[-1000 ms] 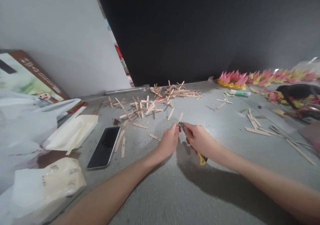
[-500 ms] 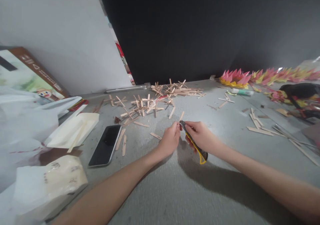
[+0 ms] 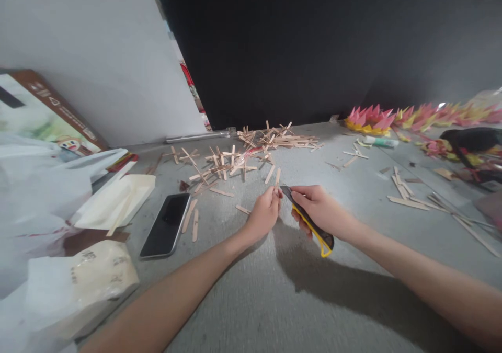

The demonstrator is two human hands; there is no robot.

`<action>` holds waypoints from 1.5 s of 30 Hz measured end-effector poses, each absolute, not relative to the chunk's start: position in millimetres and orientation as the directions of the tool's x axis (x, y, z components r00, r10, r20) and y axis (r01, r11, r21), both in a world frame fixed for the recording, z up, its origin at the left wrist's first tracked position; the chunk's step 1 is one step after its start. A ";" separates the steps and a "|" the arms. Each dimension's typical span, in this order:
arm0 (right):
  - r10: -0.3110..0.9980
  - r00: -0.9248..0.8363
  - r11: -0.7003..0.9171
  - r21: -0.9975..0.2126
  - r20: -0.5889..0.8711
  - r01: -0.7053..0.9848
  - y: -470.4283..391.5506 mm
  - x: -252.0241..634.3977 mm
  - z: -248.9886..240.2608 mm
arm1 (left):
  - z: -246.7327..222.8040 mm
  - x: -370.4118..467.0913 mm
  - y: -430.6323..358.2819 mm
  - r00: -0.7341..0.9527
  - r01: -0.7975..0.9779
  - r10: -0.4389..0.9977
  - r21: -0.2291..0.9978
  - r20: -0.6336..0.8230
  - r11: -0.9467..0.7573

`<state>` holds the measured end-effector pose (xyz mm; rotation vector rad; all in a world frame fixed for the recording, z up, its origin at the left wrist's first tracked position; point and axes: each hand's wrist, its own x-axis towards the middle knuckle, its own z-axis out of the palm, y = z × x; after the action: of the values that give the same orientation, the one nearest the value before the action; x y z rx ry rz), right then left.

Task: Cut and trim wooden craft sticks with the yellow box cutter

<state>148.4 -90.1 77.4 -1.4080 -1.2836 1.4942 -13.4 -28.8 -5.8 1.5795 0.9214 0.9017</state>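
Note:
Pinched upright in my left hand (image 3: 266, 209) is a flat wooden craft stick (image 3: 278, 177), its upper end showing above the fingertips. My right hand (image 3: 316, 206) is closed around a black and yellow utility knife (image 3: 314, 226). The knife's front end points up and left, close beside the stick and my left fingertips; whether it touches them I cannot tell. Beyond my hands lies a heap of wooden sticks (image 3: 223, 166), many joined as crosses. Two loose craft sticks (image 3: 195, 225) rest to the left of my left hand.
A phone (image 3: 165, 225) lies at left, near a pale paper tray (image 3: 137, 198) and a plastic bag (image 3: 43, 191). Pink and yellow folded-paper flowers (image 3: 369, 120), a glue stick (image 3: 380, 142) and more wooden sticks (image 3: 408, 202) are at right. A black panel (image 3: 314, 49) stands behind.
The knife has shifted slightly right, away from my left fingers. The craft stick in my left hand now stands more upright and a little further left.

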 end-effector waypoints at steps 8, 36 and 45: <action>0.904 -0.074 0.360 -0.654 0.421 0.665 -69.6 173.6 30.3 | 5.3 -14.6 -26.5 0.480 -0.269 0.874 0.961 0.076 0.064; 0.951 -0.048 0.309 -0.926 0.307 0.216 -61.1 173.7 8.7 | 3.7 -20.2 -37.7 0.638 0.118 0.763 0.967 0.101 -0.227; 0.957 0.092 0.250 -0.942 0.276 0.222 -53.8 183.6 10.9 | 4.3 -18.2 -37.9 0.591 0.111 0.797 0.966 0.123 -0.231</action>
<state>183.6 -53.8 10.9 -1.2090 -1.3814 0.8139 -18.2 -37.9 4.3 1.7065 0.7570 0.7678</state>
